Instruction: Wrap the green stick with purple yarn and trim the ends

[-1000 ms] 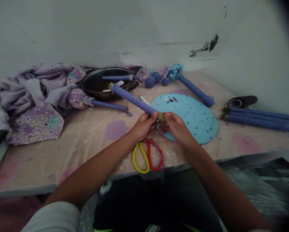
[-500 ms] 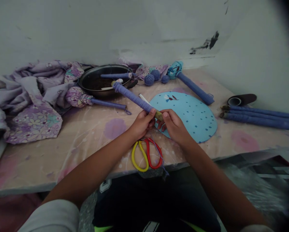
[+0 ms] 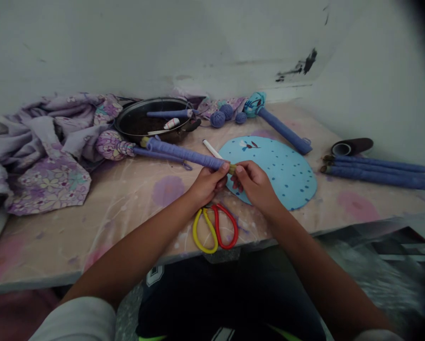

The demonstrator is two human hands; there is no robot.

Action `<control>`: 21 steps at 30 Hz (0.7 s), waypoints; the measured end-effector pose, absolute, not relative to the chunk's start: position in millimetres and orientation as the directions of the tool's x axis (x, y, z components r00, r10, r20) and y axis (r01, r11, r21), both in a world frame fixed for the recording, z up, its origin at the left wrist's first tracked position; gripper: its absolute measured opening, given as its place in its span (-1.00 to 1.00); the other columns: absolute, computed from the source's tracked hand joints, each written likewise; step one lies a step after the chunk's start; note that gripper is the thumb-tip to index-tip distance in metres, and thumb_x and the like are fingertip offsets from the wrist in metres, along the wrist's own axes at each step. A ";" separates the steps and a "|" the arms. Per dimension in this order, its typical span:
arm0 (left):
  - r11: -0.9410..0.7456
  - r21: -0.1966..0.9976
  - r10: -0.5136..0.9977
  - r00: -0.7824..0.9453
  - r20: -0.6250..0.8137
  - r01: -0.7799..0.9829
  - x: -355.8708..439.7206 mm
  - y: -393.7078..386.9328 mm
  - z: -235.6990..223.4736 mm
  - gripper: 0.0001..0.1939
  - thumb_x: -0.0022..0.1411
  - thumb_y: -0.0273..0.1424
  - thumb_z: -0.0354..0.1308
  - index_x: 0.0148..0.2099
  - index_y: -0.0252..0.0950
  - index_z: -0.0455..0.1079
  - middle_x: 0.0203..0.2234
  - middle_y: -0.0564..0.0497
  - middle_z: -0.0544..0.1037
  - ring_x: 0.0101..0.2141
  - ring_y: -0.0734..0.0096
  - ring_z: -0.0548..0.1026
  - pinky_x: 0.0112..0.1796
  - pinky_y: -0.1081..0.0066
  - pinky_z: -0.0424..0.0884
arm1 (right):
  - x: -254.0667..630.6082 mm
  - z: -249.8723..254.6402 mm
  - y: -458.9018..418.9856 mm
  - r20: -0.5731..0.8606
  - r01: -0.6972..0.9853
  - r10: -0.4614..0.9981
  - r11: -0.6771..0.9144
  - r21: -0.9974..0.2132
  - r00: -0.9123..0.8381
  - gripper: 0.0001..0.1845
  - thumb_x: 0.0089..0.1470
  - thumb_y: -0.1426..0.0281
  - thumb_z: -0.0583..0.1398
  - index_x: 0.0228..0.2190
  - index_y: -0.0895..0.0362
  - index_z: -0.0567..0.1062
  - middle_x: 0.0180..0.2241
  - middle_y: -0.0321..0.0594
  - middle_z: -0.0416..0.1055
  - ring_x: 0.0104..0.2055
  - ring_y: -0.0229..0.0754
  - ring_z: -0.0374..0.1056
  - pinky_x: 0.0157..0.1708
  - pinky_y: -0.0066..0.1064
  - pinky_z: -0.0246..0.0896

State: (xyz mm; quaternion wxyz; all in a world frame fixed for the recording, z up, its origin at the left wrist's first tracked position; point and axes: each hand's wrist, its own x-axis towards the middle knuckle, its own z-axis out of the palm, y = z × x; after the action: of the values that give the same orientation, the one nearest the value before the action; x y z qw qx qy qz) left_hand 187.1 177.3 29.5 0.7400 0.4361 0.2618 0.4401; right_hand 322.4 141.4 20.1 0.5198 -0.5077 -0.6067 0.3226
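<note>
A stick wrapped in purple-blue yarn (image 3: pixel 184 152) slants across the middle of the table, its bare greenish-brown ends showing. My left hand (image 3: pixel 209 183) is closed around the wrapped part near its right end. With thumb and fingers pinched, my right hand (image 3: pixel 252 182) grips the bare right tip. Just below my hands lie scissors (image 3: pixel 215 229) with one yellow and one red handle, their blades hidden. A light blue dotted oval sheet (image 3: pixel 276 170) lies under and beyond my right hand. Beside it rests a white pen (image 3: pixel 211 148).
At the left are bunched floral cloth (image 3: pixel 49 156) and a cloth-headed wrapped stick (image 3: pixel 155 154). A dark pan (image 3: pixel 127 125) stands at the back, near yarn balls (image 3: pixel 217 119) and a blue-headed stick (image 3: pixel 283 128). Wrapped sticks (image 3: pixel 383 173) and a dark tube (image 3: pixel 352 146) lie right.
The far end of the yarn-wrapped stick has swung left and down, so it lies flatter across the view. Both hands keep hold near its right end; the loose yarn over the scissors has shifted.
</note>
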 end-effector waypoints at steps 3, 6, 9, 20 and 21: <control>0.236 0.883 0.867 0.499 -0.002 -0.406 186.9 176.9 29.3 -0.58 -0.09 -0.12 0.31 -0.36 -0.33 0.27 -0.74 0.23 0.15 -0.74 0.73 0.05 -0.69 0.58 -0.12 | 322.1 17.7 142.3 0.432 0.397 0.898 0.367 -0.841 0.084 -0.81 0.10 0.27 0.13 -0.26 0.08 0.30 -0.41 -0.28 0.33 -0.43 -0.26 0.29 -0.49 -0.38 0.22; 0.243 0.878 0.874 0.485 -0.014 -0.412 187.0 176.2 29.9 -0.56 -0.10 -0.12 0.32 -0.31 -0.32 0.29 -0.74 0.24 0.15 -0.74 0.73 0.04 -0.69 0.58 -0.13 | 320.2 16.3 143.7 0.643 0.541 0.764 0.516 -0.664 0.061 -0.82 0.00 0.42 0.18 -0.30 0.07 0.28 -0.27 -0.20 0.32 -0.23 -0.17 0.30 -0.40 -0.34 0.26; 0.253 0.867 0.882 0.471 -0.024 -0.430 187.0 175.4 31.3 -0.55 -0.11 -0.18 0.34 -0.25 -0.31 0.29 -0.72 0.24 0.19 -0.74 0.73 0.05 -0.69 0.59 -0.12 | 319.7 17.2 143.0 0.640 0.527 0.767 0.521 -0.671 0.057 -0.80 -0.01 0.42 0.20 -0.31 0.07 0.28 -0.26 -0.20 0.31 -0.21 -0.17 0.30 -0.38 -0.34 0.28; 0.157 0.881 0.922 0.386 0.032 -0.447 186.1 173.0 33.4 -0.65 -0.13 -0.39 0.34 -0.29 -0.31 0.28 -0.73 0.26 0.25 -0.75 0.74 0.09 -0.68 0.57 -0.06 | 327.7 20.5 139.4 0.437 0.361 0.899 0.399 -0.843 0.028 -0.74 0.10 0.17 0.16 -0.25 0.07 0.33 -0.42 -0.30 0.37 -0.44 -0.29 0.27 -0.49 -0.41 0.18; 0.141 0.886 0.926 0.375 0.039 -0.441 186.1 173.1 33.7 -0.66 -0.12 -0.39 0.33 -0.30 -0.31 0.28 -0.74 0.26 0.25 -0.75 0.74 0.09 -0.68 0.57 -0.06 | 328.5 20.5 139.2 0.422 0.348 0.906 0.385 -0.855 0.033 -0.74 0.09 0.16 0.17 -0.26 0.07 0.34 -0.44 -0.31 0.36 -0.46 -0.30 0.26 -0.49 -0.41 0.17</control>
State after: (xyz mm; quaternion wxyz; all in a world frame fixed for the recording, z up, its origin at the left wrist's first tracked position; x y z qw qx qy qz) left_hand 186.1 173.1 33.7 0.7030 0.4395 0.2760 0.4864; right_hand 328.5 139.2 20.5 0.5282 -0.4874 -0.6432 0.2643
